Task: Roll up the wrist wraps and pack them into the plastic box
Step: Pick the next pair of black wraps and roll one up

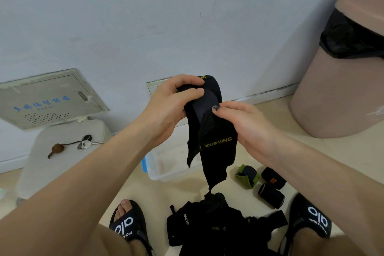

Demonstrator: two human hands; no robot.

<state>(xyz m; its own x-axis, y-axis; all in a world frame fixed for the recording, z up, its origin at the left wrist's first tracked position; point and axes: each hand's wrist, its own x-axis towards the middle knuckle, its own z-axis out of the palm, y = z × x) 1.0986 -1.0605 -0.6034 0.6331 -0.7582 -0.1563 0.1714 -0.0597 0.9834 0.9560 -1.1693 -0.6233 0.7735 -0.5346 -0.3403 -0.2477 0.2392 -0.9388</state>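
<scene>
The hanging wrist wrap (216,143) hides much of the plastic box (166,164). The black wrap pile (214,228) runs off the bottom edge; the bin (340,89) off the right.

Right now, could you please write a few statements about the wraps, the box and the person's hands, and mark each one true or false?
1. Both hands, left hand and right hand, hold a black wrist wrap in the air. True.
2. The plastic box already holds three rolled wraps. False: the rolled wraps lie on the floor beside it.
3. A set of keys lies on the white stool. True.
4. The pile of unrolled wraps sits on the stool. False: it lies on the floor between the person's feet.
</scene>
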